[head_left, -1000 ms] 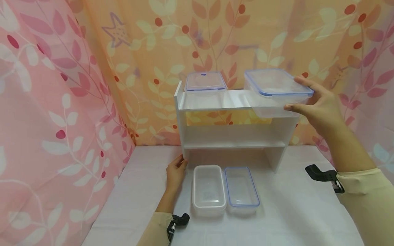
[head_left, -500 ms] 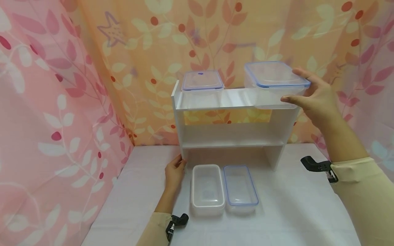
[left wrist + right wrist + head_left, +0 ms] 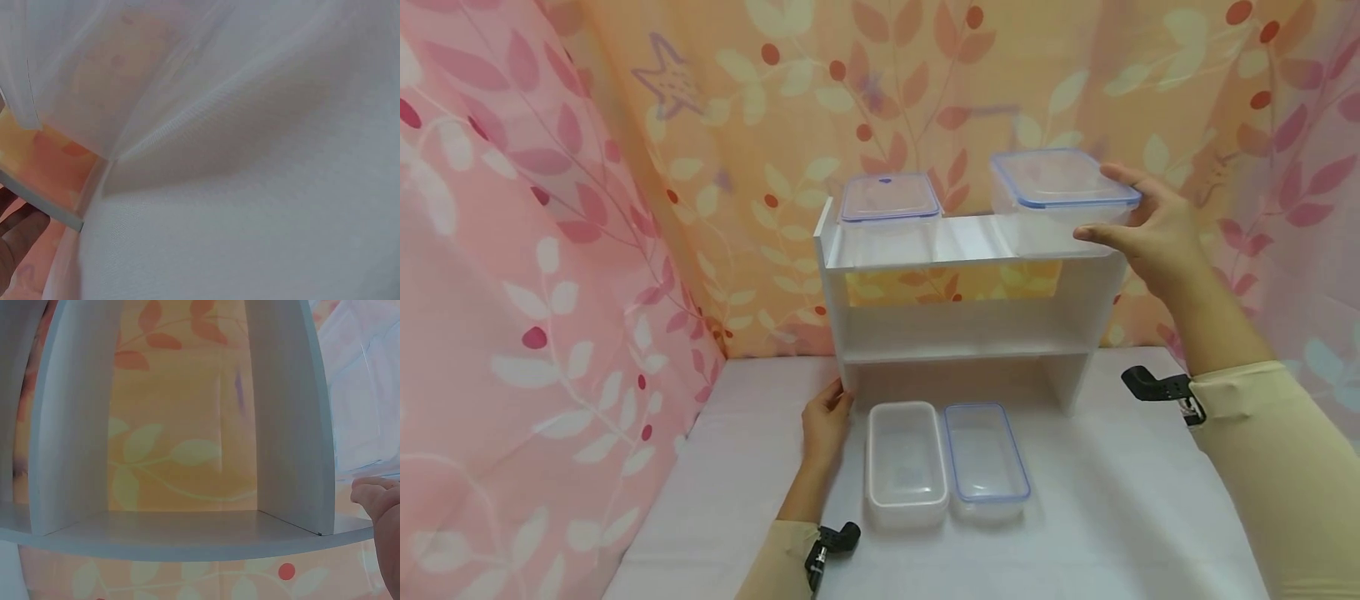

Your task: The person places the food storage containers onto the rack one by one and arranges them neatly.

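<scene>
A right hand (image 3: 1157,237) clamps a large lidded container (image 3: 1056,221) at the top right of a white shelf (image 3: 955,329).
Whether the container rests there is unclear. The left hand (image 3: 825,425) touches the shelf's lower left side, its grip uncertain; a smaller container (image 3: 891,200) stands top left, a white-rimmed box (image 3: 907,458) near.

Clear lidded container (image 3: 1056,208), blue-edged, upright, at top right of standing white shelf (image 3: 962,329)

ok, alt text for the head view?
Right hand grips a clear, blue-rimmed plastic box at top right of a white shelf unit; left hand touches the unit's lower left. A similar box sits top left; two clear plastic boxes stand in front.
</scene>
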`<act>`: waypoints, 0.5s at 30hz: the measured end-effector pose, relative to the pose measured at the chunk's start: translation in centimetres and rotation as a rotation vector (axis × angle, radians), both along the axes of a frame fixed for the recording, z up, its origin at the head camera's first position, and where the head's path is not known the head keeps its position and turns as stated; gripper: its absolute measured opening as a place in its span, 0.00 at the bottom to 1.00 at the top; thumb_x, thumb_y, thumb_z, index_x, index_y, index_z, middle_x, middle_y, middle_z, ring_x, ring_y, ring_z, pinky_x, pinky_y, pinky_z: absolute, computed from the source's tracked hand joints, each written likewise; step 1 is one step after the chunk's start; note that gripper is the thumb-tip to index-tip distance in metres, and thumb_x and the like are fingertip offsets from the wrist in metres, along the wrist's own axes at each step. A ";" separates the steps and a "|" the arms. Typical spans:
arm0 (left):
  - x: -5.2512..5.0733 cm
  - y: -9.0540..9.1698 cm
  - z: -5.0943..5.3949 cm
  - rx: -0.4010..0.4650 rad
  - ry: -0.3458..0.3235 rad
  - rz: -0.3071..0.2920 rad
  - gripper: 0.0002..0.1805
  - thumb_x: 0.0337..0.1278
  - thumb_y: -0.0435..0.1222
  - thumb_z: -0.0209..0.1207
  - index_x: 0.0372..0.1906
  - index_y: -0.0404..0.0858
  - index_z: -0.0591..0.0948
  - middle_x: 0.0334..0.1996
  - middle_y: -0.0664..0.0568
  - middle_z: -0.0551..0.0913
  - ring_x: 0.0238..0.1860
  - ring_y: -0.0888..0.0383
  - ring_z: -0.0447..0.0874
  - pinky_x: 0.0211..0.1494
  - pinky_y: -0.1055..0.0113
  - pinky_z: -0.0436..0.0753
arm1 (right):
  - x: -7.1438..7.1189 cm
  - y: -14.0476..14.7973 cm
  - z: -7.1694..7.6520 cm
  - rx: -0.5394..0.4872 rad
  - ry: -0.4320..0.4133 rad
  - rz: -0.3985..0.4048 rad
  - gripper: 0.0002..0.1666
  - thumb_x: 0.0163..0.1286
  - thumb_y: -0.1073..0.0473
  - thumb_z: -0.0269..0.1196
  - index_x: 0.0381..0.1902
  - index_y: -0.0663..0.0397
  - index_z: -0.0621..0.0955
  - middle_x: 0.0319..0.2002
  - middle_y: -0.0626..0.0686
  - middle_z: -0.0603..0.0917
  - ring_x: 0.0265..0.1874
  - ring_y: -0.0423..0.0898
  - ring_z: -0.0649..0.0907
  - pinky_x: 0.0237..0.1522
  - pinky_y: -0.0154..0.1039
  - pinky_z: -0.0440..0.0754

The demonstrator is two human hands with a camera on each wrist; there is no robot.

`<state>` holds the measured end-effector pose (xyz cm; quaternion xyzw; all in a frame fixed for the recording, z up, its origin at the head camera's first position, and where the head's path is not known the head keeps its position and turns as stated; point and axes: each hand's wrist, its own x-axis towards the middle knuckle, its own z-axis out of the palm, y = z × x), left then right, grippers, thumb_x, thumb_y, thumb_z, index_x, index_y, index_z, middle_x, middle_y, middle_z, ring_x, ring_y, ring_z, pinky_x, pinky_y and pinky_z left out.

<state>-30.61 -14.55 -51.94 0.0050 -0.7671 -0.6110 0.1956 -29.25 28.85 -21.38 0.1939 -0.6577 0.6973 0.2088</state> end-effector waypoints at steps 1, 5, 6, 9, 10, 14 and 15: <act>0.0 -0.1 0.1 -0.003 0.001 0.003 0.19 0.67 0.37 0.66 0.62 0.44 0.85 0.54 0.49 0.89 0.50 0.53 0.90 0.42 0.75 0.82 | -0.1 -0.1 0.0 -0.005 0.004 0.007 0.52 0.51 0.86 0.71 0.74 0.58 0.71 0.76 0.57 0.62 0.58 0.47 0.74 0.46 0.23 0.82; 0.0 -0.2 0.1 0.005 -0.002 -0.005 0.19 0.67 0.37 0.66 0.62 0.44 0.85 0.55 0.50 0.88 0.51 0.53 0.89 0.43 0.76 0.82 | -0.5 -0.2 -0.2 -0.014 0.005 0.037 0.52 0.51 0.86 0.70 0.74 0.59 0.70 0.76 0.54 0.61 0.60 0.48 0.72 0.47 0.23 0.81; 0.0 -0.2 0.1 0.007 -0.004 -0.007 0.19 0.67 0.37 0.66 0.61 0.44 0.85 0.55 0.50 0.88 0.51 0.53 0.89 0.43 0.77 0.81 | -0.6 -0.2 -0.2 -0.011 0.004 0.037 0.52 0.51 0.86 0.70 0.74 0.59 0.70 0.77 0.54 0.61 0.60 0.48 0.71 0.47 0.23 0.81; -0.1 -0.1 0.0 0.008 -0.001 -0.011 0.19 0.67 0.35 0.66 0.61 0.43 0.85 0.55 0.49 0.88 0.51 0.52 0.89 0.43 0.77 0.81 | -0.8 -0.1 -0.4 -0.003 -0.006 0.042 0.53 0.52 0.85 0.70 0.75 0.59 0.69 0.79 0.56 0.58 0.59 0.47 0.72 0.46 0.22 0.81; -0.1 -0.1 -0.1 0.007 0.000 -0.011 0.19 0.67 0.35 0.66 0.61 0.43 0.85 0.55 0.49 0.88 0.50 0.52 0.89 0.43 0.77 0.81 | -0.9 0.0 -0.5 -0.003 -0.010 0.046 0.53 0.53 0.85 0.70 0.76 0.59 0.68 0.79 0.57 0.57 0.58 0.47 0.72 0.46 0.23 0.81; -0.2 -0.2 -0.2 0.008 -0.003 -0.013 0.19 0.67 0.36 0.66 0.61 0.43 0.85 0.55 0.50 0.88 0.51 0.52 0.89 0.43 0.77 0.81 | -1.2 0.1 -0.8 0.010 -0.026 0.043 0.53 0.54 0.84 0.70 0.76 0.58 0.67 0.79 0.58 0.57 0.55 0.46 0.73 0.44 0.23 0.81; -0.2 -0.1 -0.2 0.006 -0.002 -0.014 0.19 0.67 0.36 0.66 0.61 0.43 0.85 0.55 0.50 0.88 0.51 0.52 0.89 0.43 0.77 0.81 | -1.3 0.1 -0.8 0.013 -0.029 0.041 0.53 0.54 0.84 0.70 0.77 0.58 0.67 0.79 0.58 0.57 0.54 0.46 0.73 0.44 0.23 0.81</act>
